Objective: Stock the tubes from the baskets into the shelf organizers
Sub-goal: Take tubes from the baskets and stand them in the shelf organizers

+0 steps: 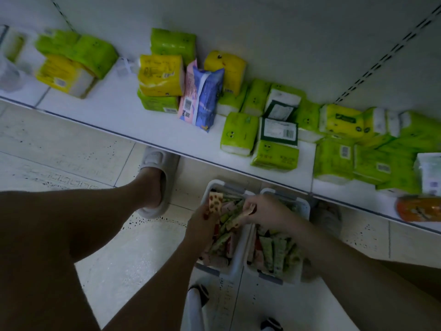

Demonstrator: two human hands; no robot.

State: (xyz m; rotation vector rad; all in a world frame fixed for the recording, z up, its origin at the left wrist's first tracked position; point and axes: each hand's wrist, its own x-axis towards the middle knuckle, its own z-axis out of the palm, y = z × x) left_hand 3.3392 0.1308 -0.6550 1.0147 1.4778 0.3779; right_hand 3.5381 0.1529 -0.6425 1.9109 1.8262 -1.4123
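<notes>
No wording, brand or number can be read anywhere; the picture is too dim and blurred. Barcode and square code patches show on the pink and blue pack (200, 99), on the white label of a dark-edged pack (279, 130) and on green tissue packs (334, 158) along the shelf (119, 111), but their digits stay illegible.

Two white baskets (235, 256) of tubes (267, 254) sit side by side on the pale speckled floor (71, 144) — right beneath the gripping hands. Beyond them, the low white shelf (114, 111) bears green and yellow tissue packs (238, 133) — one blue-pink pack (202, 96) among them.
</notes>
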